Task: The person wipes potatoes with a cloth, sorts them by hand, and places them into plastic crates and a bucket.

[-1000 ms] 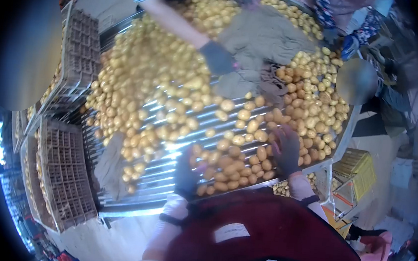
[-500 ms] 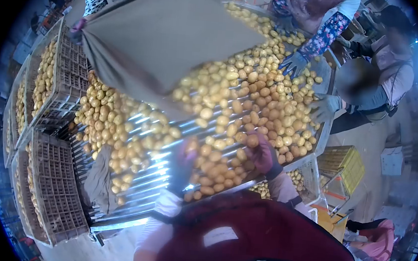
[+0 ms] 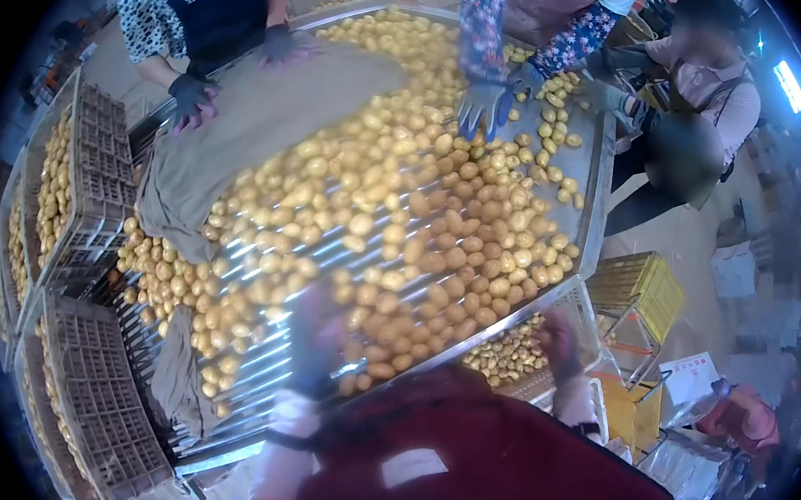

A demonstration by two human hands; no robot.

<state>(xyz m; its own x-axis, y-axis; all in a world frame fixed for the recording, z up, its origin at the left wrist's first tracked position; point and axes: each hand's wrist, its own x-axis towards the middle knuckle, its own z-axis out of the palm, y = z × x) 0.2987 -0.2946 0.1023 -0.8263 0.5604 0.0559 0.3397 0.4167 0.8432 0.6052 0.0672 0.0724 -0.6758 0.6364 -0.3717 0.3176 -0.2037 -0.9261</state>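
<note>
Yellow-brown potatoes [image 3: 457, 255] cover much of a metal roller table [image 3: 281, 359]. My gloved left hand [image 3: 317, 333] is low over the rollers at the near edge, beside the potatoes; motion smears its fingers. Past the table's near right edge, my gloved right hand [image 3: 561, 345] hangs over a crate [image 3: 586, 309] of smaller potatoes. Its fingers are blurred, and I cannot make out whether anything is in them. A grey-brown cloth [image 3: 270, 105] lies across the far left potatoes, under a co-worker's gloved hands [image 3: 189, 103].
Stacked plastic crates [image 3: 91, 356] of potatoes stand along the left side. A smaller cloth [image 3: 182, 374] lies on the near left rollers. Another co-worker's gloved hand [image 3: 484, 110] rests among the far potatoes. A yellow crate [image 3: 639, 295] stands at the right.
The large cloth, raised in the air before, now lies flat on the potatoes at the far left. My right hand has moved from the potatoes rightward over the crate. My left hand has lowered.
</note>
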